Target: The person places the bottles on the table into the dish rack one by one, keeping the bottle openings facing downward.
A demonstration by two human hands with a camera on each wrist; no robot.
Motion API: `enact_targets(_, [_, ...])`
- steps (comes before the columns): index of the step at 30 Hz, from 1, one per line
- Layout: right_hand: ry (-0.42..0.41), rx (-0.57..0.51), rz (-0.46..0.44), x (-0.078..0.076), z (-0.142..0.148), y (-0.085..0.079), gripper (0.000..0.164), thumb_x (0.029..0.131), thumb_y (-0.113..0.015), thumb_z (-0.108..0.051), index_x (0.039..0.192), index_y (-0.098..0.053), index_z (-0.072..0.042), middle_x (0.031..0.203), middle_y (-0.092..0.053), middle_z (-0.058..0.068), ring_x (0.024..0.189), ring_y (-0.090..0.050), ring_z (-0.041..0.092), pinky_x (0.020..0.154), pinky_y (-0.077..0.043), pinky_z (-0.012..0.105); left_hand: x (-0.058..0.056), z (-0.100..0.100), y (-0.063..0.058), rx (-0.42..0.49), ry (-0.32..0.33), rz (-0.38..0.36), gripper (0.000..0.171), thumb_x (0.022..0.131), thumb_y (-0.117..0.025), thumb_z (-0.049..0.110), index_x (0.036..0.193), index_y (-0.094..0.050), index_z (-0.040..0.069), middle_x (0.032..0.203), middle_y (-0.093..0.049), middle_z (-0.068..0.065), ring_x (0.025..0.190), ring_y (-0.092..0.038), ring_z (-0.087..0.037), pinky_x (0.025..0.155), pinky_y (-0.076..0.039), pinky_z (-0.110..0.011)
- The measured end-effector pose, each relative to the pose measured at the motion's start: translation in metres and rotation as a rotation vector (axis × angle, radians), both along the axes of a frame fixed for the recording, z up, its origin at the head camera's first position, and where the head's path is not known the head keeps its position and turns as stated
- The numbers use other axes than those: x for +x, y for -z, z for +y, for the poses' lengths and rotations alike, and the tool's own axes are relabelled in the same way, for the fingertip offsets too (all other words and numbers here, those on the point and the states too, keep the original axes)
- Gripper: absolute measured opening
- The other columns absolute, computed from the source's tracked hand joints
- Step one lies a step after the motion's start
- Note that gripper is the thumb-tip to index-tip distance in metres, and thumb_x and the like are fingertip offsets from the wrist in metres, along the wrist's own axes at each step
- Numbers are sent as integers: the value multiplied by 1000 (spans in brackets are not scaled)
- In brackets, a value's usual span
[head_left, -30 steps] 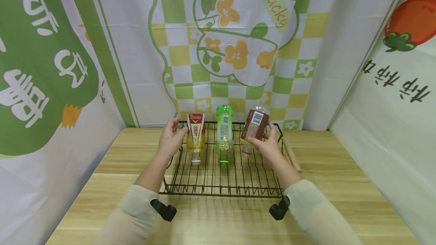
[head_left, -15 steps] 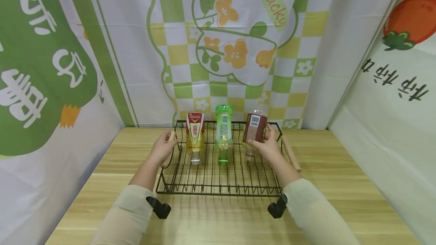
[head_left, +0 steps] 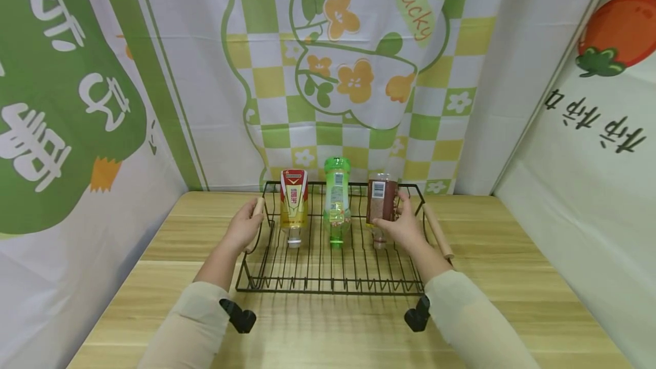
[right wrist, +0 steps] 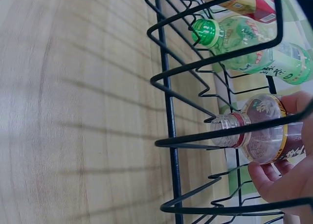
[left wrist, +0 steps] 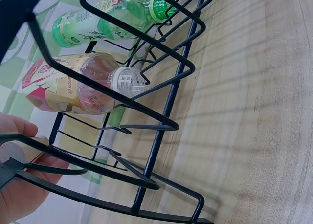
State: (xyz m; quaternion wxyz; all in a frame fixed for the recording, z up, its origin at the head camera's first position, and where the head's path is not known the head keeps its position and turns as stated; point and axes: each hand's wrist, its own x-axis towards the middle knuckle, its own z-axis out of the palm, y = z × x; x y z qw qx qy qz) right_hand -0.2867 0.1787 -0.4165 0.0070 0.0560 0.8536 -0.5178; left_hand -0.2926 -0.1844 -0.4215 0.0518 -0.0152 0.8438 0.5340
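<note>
A black wire dish rack [head_left: 333, 286] with wooden side handles holds three clear plastic bottles, each neck down. My left hand [head_left: 242, 228] grips the rack's left wooden handle [left wrist: 22, 149]. Nearest to it stands the bottle with a red and gold label [head_left: 294, 198]; its open neck shows in the left wrist view. The green bottle [head_left: 336, 201] occupies the middle. On the right, my right hand [head_left: 406, 225] holds the brown-labelled bottle [head_left: 378, 201] between thumb and fingers. That bottle's capless neck [right wrist: 226, 128] is among the wires in the right wrist view.
The rack stands on a light wooden table [head_left: 512, 278]. The right wooden handle [head_left: 438, 231] is beside my right forearm. A green and white patterned curtain [head_left: 359, 147] hangs right behind the rack, and printed cloth walls flank both sides.
My left hand has left the red and gold bottle and taken hold of the left handle. My right hand has lowered and straightened the brown-labelled bottle, which was tilted and higher before.
</note>
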Motion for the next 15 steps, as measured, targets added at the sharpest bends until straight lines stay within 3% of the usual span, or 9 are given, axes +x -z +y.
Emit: enact_targets(15, [-37, -24, -6, -1, -2, 5, 96, 92, -68, -20, 158, 1, -18, 157, -21, 31, 140, -32, 48, 106, -42, 59, -2, -2, 4, 1, 0, 9, 59, 105, -35, 16, 157, -11, 3, 161, -19, -24, 147, -23, -41, 119, -24, -54])
